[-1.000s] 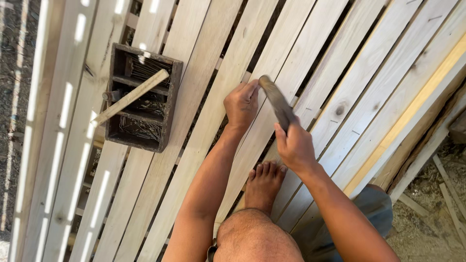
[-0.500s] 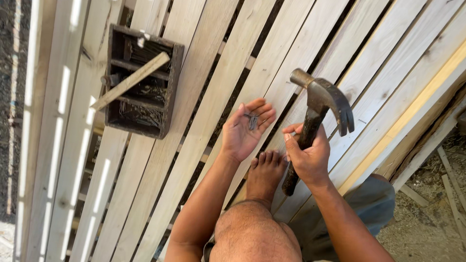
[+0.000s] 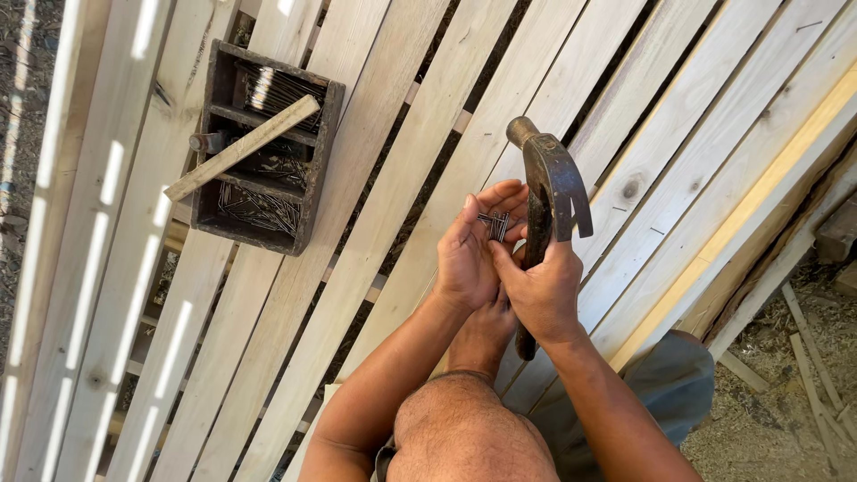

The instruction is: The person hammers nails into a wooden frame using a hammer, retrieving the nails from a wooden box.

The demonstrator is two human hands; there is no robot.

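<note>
On the left, a dark wooden box (image 3: pixel 259 147) with nails in its compartments lies on the pale planks (image 3: pixel 375 223); a loose wooden stick (image 3: pixel 241 147) lies across its top. In the middle, the left hand (image 3: pixel 469 254) is cupped, half open, and holds a few nails (image 3: pixel 494 225) in the palm. The right hand (image 3: pixel 540 290) touches it, fingers at the nails, and is closed around the handle of a claw hammer (image 3: pixel 552 192) (head pointing up). A bare foot (image 3: pixel 482 330) rests below on the planks.
</note>
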